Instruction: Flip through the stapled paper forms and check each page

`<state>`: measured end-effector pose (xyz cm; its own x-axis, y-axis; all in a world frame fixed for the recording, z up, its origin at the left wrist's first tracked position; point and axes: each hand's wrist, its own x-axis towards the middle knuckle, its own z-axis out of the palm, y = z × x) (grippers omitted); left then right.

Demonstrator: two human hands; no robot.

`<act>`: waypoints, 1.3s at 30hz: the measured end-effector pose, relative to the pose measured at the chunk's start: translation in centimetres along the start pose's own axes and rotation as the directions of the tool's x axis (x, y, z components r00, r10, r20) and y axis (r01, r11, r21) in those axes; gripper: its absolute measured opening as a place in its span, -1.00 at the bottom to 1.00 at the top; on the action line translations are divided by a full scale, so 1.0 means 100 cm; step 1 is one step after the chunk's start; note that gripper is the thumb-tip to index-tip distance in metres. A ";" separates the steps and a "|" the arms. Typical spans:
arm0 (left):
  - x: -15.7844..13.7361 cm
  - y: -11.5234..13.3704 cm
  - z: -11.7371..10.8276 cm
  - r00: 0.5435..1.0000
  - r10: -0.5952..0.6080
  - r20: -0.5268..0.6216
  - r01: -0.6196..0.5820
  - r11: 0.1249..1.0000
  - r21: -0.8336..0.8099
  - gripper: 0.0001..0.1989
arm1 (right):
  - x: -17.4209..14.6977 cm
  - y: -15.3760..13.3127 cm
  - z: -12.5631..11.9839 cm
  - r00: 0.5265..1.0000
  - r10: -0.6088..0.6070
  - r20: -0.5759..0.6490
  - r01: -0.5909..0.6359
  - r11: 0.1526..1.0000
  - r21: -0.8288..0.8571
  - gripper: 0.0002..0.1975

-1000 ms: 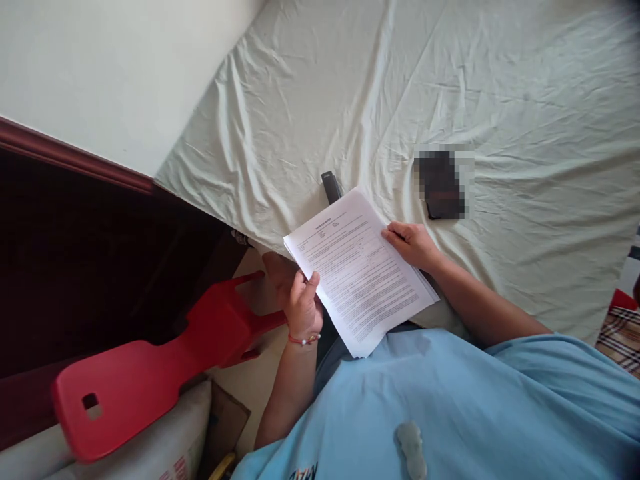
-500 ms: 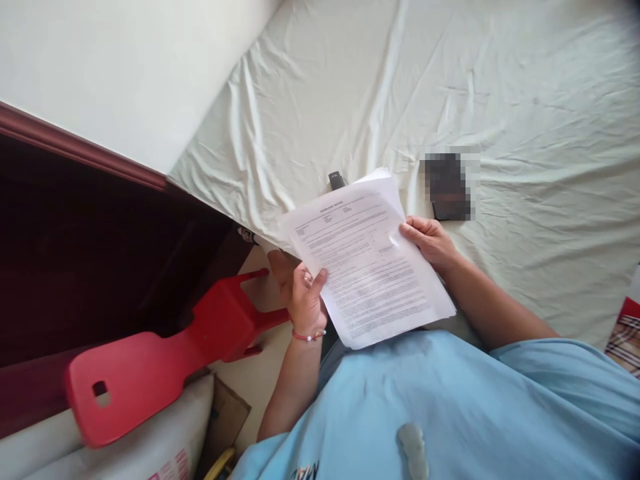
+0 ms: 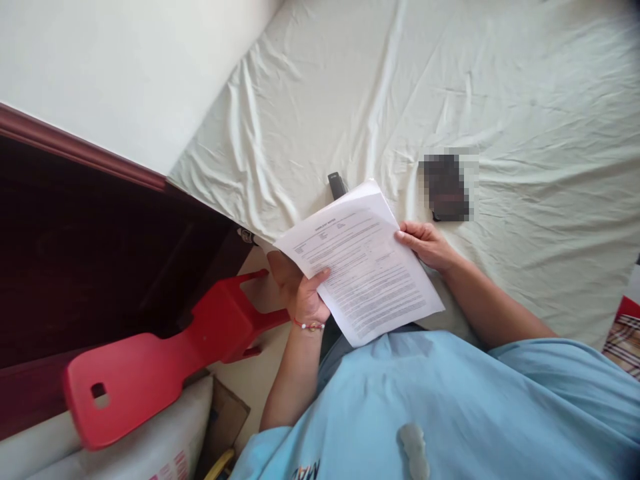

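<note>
A stack of printed paper sheets (image 3: 367, 267) is held tilted above my lap, its printed side facing me. My left hand (image 3: 311, 297) grips the left edge, thumb on top of the print and the other fingers hidden underneath. On the opposite edge my right hand (image 3: 427, 245) pinches the sheets with its thumb on top. Just past the top edge of the papers, a small black object (image 3: 336, 185) lies on the bed sheet, partly covered by them; its kind I cannot make out.
A pale, wrinkled bed sheet (image 3: 480, 87) spreads ahead and to the right. A dark, blurred-out rectangular object (image 3: 447, 188) lies on it. At the left stand a red plastic chair (image 3: 135, 380) and a dark wooden panel (image 3: 75, 260). A white sack (image 3: 170, 433) sits at lower left.
The sheets have shifted slightly left and their edges line up more closely. My left hand's fingers have slid further under the papers. More of the small black object shows.
</note>
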<state>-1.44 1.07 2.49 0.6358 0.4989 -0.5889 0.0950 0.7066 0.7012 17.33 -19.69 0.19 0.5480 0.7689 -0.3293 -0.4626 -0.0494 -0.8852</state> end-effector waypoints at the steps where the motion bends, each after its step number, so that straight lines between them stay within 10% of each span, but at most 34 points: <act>1: 0.001 -0.001 0.002 1.000 0.000 0.000 0.000 1.000 -0.002 -0.41 | 0.000 0.000 -0.001 1.000 0.002 0.013 -0.001 1.000 -0.015 -0.55; 7: 0.001 -0.006 0.015 0.996 0.087 -0.021 -0.085 0.994 0.061 -0.36 | 0.006 -0.009 -0.003 0.968 -0.206 -0.143 0.135 0.910 -0.392 -0.65; 13: -0.003 -0.005 0.024 0.992 0.005 0.126 -0.019 0.994 0.110 -0.40 | 0.000 -0.048 0.019 0.752 -0.658 -0.045 0.221 0.316 -0.923 -0.53; 21: -0.007 -0.009 0.043 0.965 -0.054 0.255 0.022 0.992 0.126 -0.38 | 0.029 -0.098 0.069 0.836 -0.444 0.323 0.341 -0.041 -0.939 -0.68; 39: 0.000 -0.015 0.054 0.965 -0.040 0.261 -0.011 0.982 0.188 -0.41 | 0.039 -0.114 0.075 0.866 -0.207 0.455 0.485 0.125 -0.866 -0.69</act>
<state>2.57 -2.71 3.56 0.8095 0.3222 -0.4909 0.2308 0.5941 0.7705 19.50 -11.38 11.44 0.2535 0.9662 0.0477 0.8113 -0.1854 -0.5545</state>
